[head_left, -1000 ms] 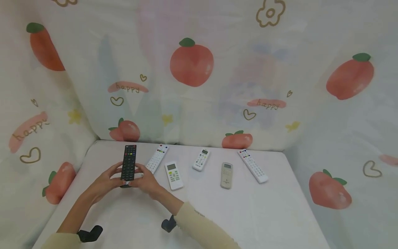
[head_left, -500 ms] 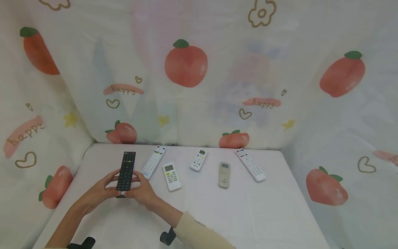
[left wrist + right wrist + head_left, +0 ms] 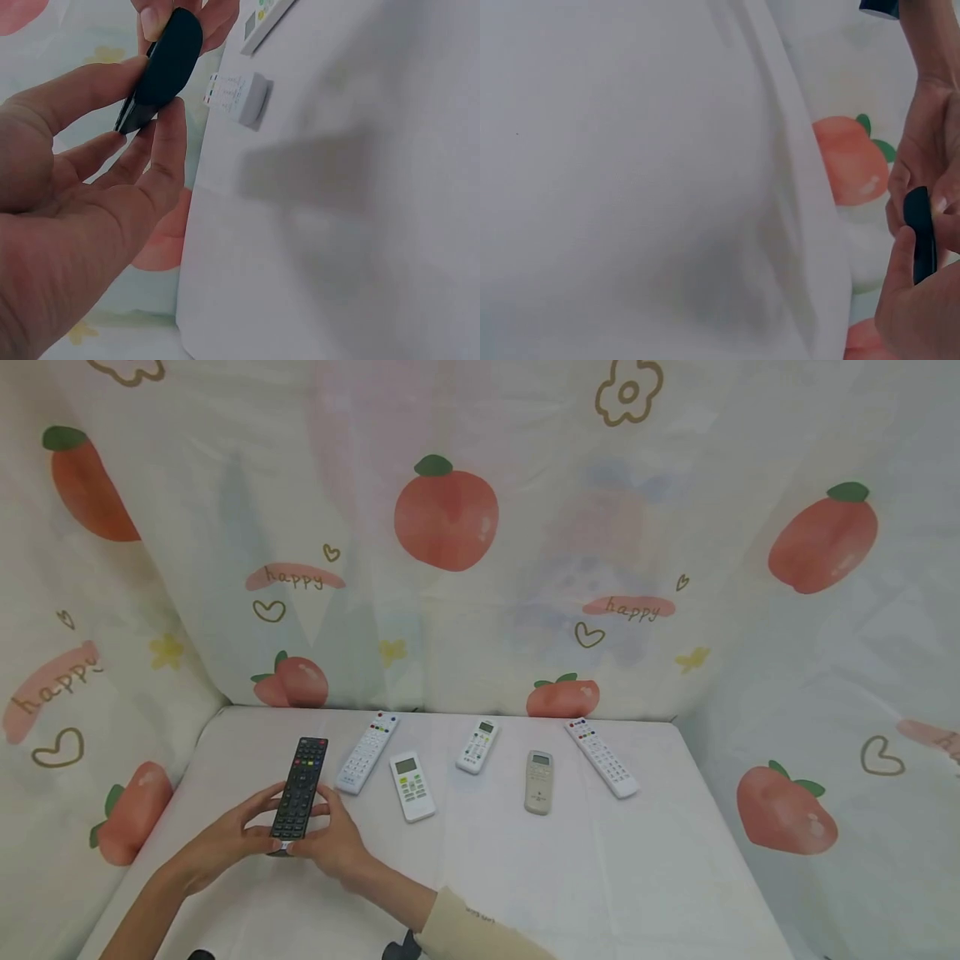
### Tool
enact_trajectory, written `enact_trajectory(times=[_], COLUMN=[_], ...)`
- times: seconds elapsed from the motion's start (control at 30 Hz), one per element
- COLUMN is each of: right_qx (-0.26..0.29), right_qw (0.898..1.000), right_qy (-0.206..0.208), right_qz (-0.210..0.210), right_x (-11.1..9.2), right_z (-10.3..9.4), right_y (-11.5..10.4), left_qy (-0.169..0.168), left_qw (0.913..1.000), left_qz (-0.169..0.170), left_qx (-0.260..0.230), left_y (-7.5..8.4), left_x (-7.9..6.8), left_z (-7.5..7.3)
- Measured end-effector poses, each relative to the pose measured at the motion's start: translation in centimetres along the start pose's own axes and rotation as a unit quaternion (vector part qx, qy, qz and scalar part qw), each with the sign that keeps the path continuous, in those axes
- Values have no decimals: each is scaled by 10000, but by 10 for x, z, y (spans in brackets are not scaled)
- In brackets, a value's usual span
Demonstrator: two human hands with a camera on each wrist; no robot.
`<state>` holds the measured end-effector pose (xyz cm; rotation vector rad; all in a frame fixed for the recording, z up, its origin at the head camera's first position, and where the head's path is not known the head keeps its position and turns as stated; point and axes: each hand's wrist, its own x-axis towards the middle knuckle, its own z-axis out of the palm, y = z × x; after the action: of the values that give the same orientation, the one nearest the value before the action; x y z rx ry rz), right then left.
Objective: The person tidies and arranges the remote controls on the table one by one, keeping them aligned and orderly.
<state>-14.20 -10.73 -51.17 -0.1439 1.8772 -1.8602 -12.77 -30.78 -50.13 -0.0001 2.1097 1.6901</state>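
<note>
Both my hands hold a black remote control over the left part of the table, its button side up and its far end leaning slightly right. My left hand grips its left edge, thumb on top near the lower end and fingers underneath. On the opposite edge, my right hand pinches it the same way, the two thumbs almost meeting. The left wrist view shows the near end of the remote control raised above the tabletop. In the right wrist view the remote control appears edge-on between the hands.
Just beyond the hands lie a long white remote and a white remote with a screen. Farther right are a small white remote, a beige remote and another long white remote. Fruit-printed cloth walls border the table.
Both hands have drawn the black remote control back toward the body and slightly left, and it leans more to the right. The head view has shifted a little. The other remotes stay put.
</note>
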Motion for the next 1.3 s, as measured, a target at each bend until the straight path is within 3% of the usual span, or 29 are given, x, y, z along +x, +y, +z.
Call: enact_trajectory(times=[0.23, 0.5, 1.0, 1.3], right_qx=[-129, 59, -199, -567], right_qw=[9999, 9997, 9981, 9963], right_qy=[-16, -177, -167, -93], right_qz=[1, 138, 557, 646], right_x=[-5, -10, -18, -17], right_z=[6, 12, 27, 35], right_y=[9, 19, 48, 58], left_qy=[-317, -414, -234, 12], left_qw=[9994, 9989, 9981, 9961], left_qz=[121, 132, -565, -851], left_qx=[-79, -185, -43, 232], left_y=[-7, -17, -51, -59], left_x=[-6, -16, -28, -30], left_z=[-1, 1, 9, 11])
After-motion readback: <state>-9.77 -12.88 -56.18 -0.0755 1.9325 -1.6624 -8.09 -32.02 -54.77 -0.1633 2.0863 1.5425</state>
